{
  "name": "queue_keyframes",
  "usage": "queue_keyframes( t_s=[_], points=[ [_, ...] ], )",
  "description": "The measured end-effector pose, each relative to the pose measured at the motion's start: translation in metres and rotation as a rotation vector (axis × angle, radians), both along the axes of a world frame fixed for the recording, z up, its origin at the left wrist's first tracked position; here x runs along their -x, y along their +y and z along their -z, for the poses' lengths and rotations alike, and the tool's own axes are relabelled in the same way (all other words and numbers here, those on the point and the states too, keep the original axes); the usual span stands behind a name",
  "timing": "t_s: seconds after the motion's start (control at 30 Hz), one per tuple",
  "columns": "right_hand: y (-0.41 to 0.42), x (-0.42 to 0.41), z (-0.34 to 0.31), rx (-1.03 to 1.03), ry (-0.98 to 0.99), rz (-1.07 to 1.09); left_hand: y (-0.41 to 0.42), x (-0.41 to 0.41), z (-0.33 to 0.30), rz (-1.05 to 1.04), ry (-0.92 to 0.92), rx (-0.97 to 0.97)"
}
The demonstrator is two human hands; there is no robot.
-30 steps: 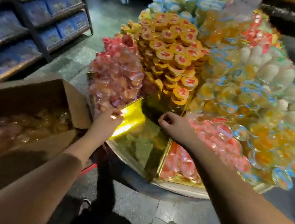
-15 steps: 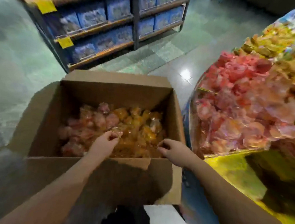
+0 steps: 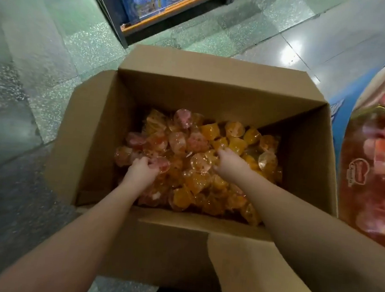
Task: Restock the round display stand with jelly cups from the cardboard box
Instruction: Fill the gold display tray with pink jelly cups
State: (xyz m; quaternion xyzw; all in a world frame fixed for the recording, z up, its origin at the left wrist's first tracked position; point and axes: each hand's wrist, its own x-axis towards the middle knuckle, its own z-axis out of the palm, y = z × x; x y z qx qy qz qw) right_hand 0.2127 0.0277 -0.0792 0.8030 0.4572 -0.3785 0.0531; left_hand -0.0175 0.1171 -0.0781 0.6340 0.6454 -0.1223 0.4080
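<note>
Hands: left (image 3: 142,170), right (image 3: 228,163) | fingers curled on jelly cups (image 3: 200,146) | cardboard box (image 3: 214,87)

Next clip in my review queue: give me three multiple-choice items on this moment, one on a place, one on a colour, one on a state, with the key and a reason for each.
1. Where are both hands?
A. On the shelf
B. Inside the open brown cardboard box
C. On the floor

2. What colours are the small clear jelly cups in the box?
A. Blue and green
B. White only
C. Orange and pink-red

3. What is the state of the left hand?
A. Flat and clear of the cups
B. Fingers curled into the cups
C. Out of view

Key:
1 B: the left hand and the right hand both reach down among the cups between the box walls.
2 C: the heap shows orange and pink-red cups only.
3 B: its fingers curl round pink cups in a grip at the heap's left side.
</note>
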Motion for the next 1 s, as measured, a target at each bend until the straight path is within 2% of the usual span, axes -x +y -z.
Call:
queue_keyframes(
  t_s=[0.1,0.23,0.3,0.43,0.67,0.83,1.0],
  points=[
    [0.034,0.005,0.026,-0.01,-0.065,-0.11,0.006,-0.008,0.022,0.046,-0.005,0.025],
    [0.072,0.005,0.047,-0.083,-0.079,-0.172,0.013,-0.016,0.044,0.146,0.137,-0.003],
    [0.086,0.003,0.059,-0.046,-0.096,-0.202,0.014,-0.016,0.053,0.197,0.178,-0.006],
    [0.099,0.003,0.079,0.046,-0.146,-0.297,0.015,-0.01,0.067,0.13,0.144,-0.022],
    [0.105,0.007,0.096,0.069,-0.153,-0.294,0.014,-0.008,0.071,0.102,0.089,-0.045],
    [0.094,0.009,0.098,0.048,-0.164,-0.225,0.008,-0.004,0.062,0.073,0.019,-0.104],
    [0.055,0.016,0.084,-0.076,-0.044,0.05,-0.004,-0.001,0.031,0.059,-0.078,-0.234]
  ],
)
